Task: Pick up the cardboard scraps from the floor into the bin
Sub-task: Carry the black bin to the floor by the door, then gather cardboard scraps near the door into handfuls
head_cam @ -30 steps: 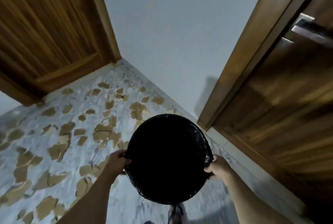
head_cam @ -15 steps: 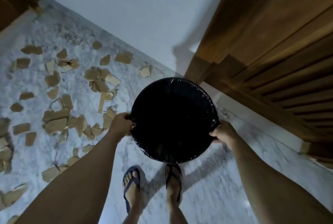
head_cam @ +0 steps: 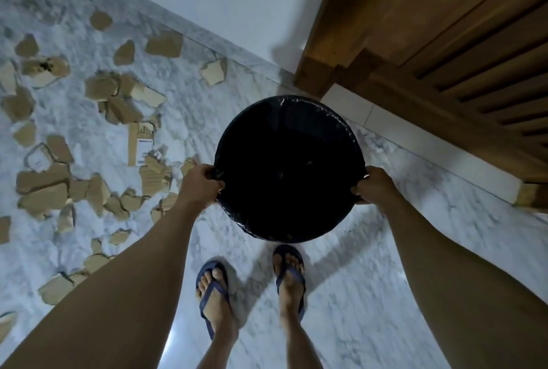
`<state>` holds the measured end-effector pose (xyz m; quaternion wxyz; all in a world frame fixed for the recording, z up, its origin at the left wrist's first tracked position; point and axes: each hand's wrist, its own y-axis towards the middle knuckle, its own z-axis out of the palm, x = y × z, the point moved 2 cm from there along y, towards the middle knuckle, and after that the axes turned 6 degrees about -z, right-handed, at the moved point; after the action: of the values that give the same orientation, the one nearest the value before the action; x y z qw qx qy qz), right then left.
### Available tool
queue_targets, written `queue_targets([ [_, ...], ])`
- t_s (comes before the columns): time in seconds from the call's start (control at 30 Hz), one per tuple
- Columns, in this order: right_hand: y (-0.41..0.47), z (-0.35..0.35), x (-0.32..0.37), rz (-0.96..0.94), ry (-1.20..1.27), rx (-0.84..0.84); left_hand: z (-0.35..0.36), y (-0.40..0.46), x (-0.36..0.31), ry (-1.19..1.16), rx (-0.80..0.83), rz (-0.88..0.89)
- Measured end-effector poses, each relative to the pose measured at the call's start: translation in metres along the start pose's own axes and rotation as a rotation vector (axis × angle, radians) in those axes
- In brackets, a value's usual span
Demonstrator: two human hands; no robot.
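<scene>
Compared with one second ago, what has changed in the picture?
The view tipped downward: the bin now sits lower toward the floor, above the feet in sandals. Unchanged: left hand and right hand grip its rim; cardboard scraps lie scattered.

The round bin with its shiny black plastic bag (head_cam: pixel 289 169) is all black. The torn cardboard scraps (head_cam: pixel 44 195) are light brown. The marble floor (head_cam: pixel 370 294) is white with grey swirls. The rubber flip-flops (head_cam: pixel 212 297) are dark blue.
</scene>
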<state>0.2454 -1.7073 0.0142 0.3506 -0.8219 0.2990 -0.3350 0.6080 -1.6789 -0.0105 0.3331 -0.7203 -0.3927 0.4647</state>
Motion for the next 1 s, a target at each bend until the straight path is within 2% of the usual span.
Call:
queue_targets([
  [0.4,0.023,0.005,-0.004,0.019,0.015,0.013,0.010,0.009,0.013,0.013,-0.039,-0.010],
  [0.63,-0.007,0.012,0.011,-0.046,-0.124,-0.045,0.006,-0.011,0.015,-0.007,-0.060,-0.020],
  [0.73,-0.036,0.024,0.049,-0.180,-0.224,-0.217,-0.010,-0.026,0.015,-0.009,-0.090,0.019],
  [0.8,-0.056,0.045,0.087,-0.323,-0.300,-0.271,-0.027,-0.033,0.019,0.038,-0.101,0.027],
  [1.0,-0.101,0.165,0.195,-0.670,-0.381,-0.093,-0.106,-0.023,0.050,0.114,-0.058,-0.026],
])
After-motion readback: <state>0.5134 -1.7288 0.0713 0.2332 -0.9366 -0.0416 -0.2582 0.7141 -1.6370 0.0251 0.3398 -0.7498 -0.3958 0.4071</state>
